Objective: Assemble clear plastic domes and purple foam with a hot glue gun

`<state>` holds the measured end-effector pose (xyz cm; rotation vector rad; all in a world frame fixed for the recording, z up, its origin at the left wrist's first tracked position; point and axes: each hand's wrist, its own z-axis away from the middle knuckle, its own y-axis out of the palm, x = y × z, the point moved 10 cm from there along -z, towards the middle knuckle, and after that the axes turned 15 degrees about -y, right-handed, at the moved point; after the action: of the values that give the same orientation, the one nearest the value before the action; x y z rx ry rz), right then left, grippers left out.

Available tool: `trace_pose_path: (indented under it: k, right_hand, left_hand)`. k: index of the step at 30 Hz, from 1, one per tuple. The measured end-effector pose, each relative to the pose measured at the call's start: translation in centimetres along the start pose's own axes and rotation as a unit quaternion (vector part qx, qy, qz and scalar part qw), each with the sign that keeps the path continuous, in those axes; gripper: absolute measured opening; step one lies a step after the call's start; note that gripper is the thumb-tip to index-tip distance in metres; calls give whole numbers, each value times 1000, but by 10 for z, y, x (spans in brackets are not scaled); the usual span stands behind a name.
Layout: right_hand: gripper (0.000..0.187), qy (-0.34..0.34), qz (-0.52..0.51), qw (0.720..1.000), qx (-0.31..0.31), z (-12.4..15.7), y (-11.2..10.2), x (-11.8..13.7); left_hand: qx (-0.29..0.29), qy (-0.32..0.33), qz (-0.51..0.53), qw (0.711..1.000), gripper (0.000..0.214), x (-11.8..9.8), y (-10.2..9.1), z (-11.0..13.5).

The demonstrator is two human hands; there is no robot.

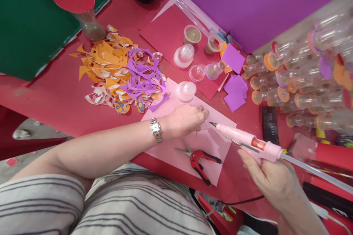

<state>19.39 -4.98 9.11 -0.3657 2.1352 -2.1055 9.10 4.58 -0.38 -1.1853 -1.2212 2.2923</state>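
The glue gun [239, 136] is in the right hand [275, 180], fingers wrapped around it, its tip [213, 123] near a clear plastic bit [205, 123] that the left hand's [186, 120] fingers seem to pinch over pink paper [168, 159], so a slip might burn them.

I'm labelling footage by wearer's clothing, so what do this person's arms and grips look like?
The left arm has a loose off-white sleeve with thin dark stripes, ending above the elbow, and a silver-coloured, rectangular-faced bracelet watch. The right forearm shows no sleeve or watch. Neither the left grip nor the right grip wears a glove.
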Motion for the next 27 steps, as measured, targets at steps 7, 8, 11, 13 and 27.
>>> trace_pose_path:
  k: [7,8,11,13,27]
  right_hand:
    - [51,-22,30,999,7,-2,-3,4]
    - [50,-33,35,999,5,-2,-4,6]
    - [49,-58,52,997,3,-4,-7,11]
    - [48,-57,59,997,7,-4,-6,11]
    - [51,0,57,998,25,9,4,-5]
  left_hand:
    - [8,-5,4,1000,20,0,1,-1]
    - [9,-6,4,1000,20,0,1,-1]
    - [6,-5,-1,1000,19,0,0,0]
    - [-3,-1,-3,1000,19,0,-1,0]
    - [-16,0,19,1000,15,1,0,-1]
